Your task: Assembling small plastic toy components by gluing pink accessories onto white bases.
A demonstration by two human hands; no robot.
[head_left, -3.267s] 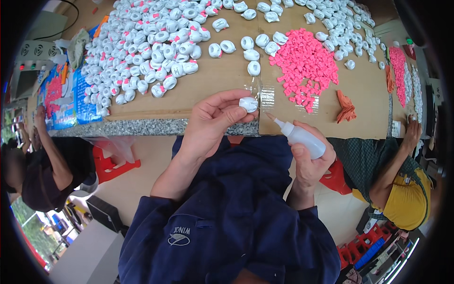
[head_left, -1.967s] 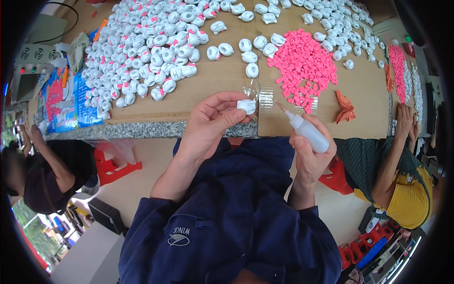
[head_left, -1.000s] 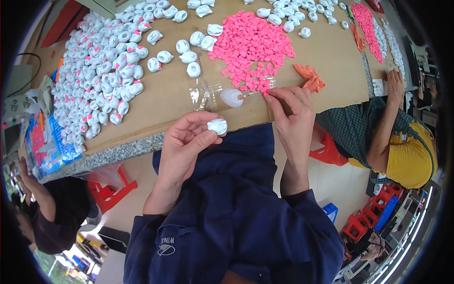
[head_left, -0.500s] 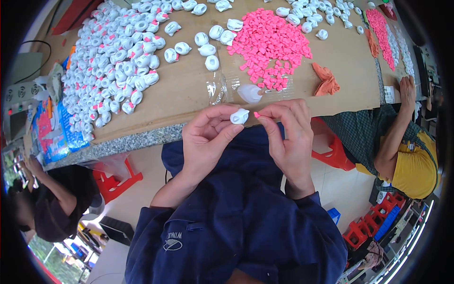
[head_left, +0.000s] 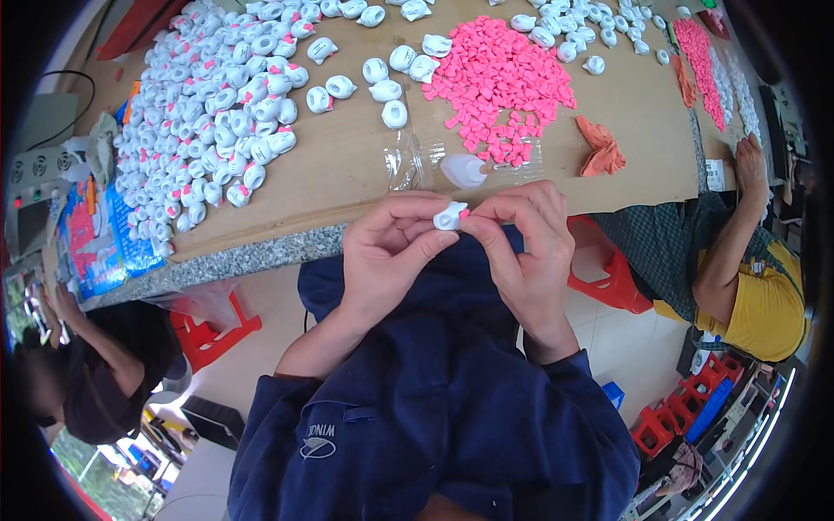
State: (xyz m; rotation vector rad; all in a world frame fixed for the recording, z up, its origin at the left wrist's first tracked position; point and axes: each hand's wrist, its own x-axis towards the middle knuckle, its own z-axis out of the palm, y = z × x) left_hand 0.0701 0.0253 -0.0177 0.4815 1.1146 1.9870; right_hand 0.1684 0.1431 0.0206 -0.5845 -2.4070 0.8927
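Observation:
My left hand point(head_left: 387, 252) pinches a small white cat-head-shaped plastic piece point(head_left: 448, 217) with a round opening, just in front of the table edge. With thumb and forefinger my right hand point(head_left: 530, 252) holds a tiny pink bow-shaped piece point(head_left: 464, 214) against the white piece's right side. My fingertips partly cover both. Beyond my hands lies a translucent squeeze bottle point(head_left: 460, 171) with its tip toward a pile of pink pieces point(head_left: 499, 78). Many white pieces point(head_left: 208, 113), some bearing pink bits, are heaped on the left.
Cardboard point(head_left: 330, 174) covers the granite-edged table point(head_left: 252, 258). An orange crumpled glove-like item point(head_left: 599, 148) lies right of the pink pile. More white pieces point(head_left: 608, 35) sit at the back. Two other people work at either side, near red stools point(head_left: 599, 269).
The pink piece in my right hand has come left and now touches the white piece. My left hand has shifted slightly right with the white piece.

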